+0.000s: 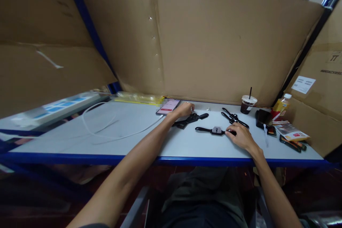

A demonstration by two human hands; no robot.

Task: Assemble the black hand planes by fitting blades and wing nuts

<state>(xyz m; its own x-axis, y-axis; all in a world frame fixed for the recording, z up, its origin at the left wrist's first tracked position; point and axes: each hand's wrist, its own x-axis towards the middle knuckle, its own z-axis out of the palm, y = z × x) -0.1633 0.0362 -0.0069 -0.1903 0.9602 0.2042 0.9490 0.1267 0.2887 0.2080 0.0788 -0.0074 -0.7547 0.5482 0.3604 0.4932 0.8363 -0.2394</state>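
Observation:
A black spokeshave [216, 131] with a grey blade plate lies crosswise on the grey-white tabletop [144, 142]. My right hand [240, 136] has its fingers closed round the right handle of this spokeshave. My left hand [185, 109] reaches to the back of the table, beside a phone [168, 107] with a lit screen. Its fingers are drawn together, and whatever they hold is too small to make out. Just below this hand are more black spokeshaves [191, 118], partly overlapping. Others [233, 117] lie behind my right hand. Small metal pieces [208, 109] rest near the back edge.
A white cable [125, 137] loops across the left side to the phone. At the right stand a lidded cup [248, 104] with a straw and a bottle [281, 107], near a snack packet [291, 131] and dark-handled tools [290, 144]. Cardboard [213, 42] walls the back and sides.

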